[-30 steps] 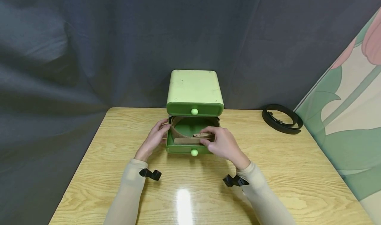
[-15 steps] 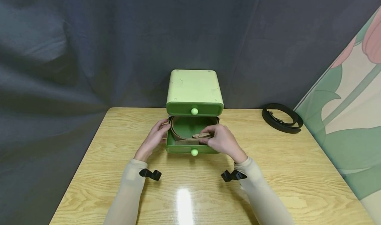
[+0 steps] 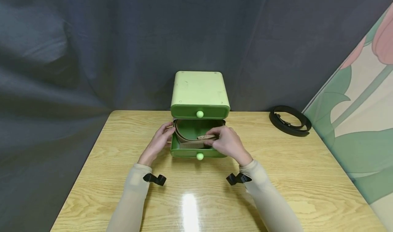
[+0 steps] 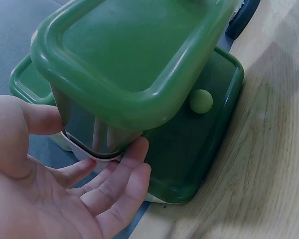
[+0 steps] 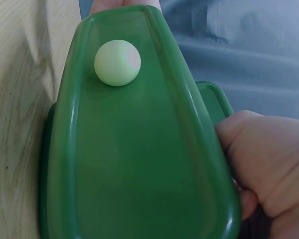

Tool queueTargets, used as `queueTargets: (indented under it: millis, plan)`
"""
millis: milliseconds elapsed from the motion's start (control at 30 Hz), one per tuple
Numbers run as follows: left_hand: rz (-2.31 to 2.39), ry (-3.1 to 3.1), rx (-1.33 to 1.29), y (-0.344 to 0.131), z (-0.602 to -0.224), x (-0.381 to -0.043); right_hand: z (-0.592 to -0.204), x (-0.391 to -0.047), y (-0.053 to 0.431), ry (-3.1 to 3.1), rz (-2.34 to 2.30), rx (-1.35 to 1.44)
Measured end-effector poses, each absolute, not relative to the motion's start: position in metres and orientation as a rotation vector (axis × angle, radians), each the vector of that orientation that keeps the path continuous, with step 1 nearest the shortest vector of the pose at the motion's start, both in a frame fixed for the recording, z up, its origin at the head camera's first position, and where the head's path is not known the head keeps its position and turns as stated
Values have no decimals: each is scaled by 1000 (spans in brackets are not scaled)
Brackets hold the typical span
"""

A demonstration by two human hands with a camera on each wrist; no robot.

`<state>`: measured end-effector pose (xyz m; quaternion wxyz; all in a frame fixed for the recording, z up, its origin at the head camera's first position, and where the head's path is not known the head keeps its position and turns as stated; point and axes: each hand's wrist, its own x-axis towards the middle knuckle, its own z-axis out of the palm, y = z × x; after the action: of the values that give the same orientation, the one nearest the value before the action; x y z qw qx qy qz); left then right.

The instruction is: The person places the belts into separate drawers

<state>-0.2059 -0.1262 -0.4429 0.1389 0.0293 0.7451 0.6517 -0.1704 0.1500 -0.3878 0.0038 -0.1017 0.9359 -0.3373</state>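
A green drawer [image 3: 184,153] with a round pale knob [image 3: 200,156] stands pulled out of a small pale-green cabinet [image 3: 200,88]. Inside it lies a coiled tan belt [image 3: 191,144], its buckle end showing near the front right. My right hand [image 3: 228,143] pinches the belt there between thumb and fingers, over the drawer's right side. On the other side, my left hand [image 3: 157,144] holds the drawer's left wall. The left wrist view shows the thumb at its upper edge and curved fingers [image 4: 134,149] lower down. The drawer front hides the belt in the right wrist view.
A coiled black belt [image 3: 290,121] lies at the back right of the wooden table [image 3: 276,177]. Behind the cabinet hangs a dark curtain [image 3: 138,47]. Below the pulled-out drawer, another green drawer front [image 4: 209,129] with a knob shows.
My right hand has shifted slightly left and up with the belt. The belt's front strand now sits more upright and nearer the drawer's inner side. My left hand has hardly moved.
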Motion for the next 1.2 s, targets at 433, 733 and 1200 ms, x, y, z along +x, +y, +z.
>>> queueTargets:
  millis: [433, 733, 1200]
  plan:
    - [1879, 2158, 80, -128, -440, -206, -387, -174, 145, 2951, -1002, -335]
    - [1885, 2150, 73, -127, -444, -205, -384, -175, 147, 2868, -933, -321]
    - [1883, 2160, 81, -125, -444, -206, -383, -169, 159, 2822, -1092, -440]
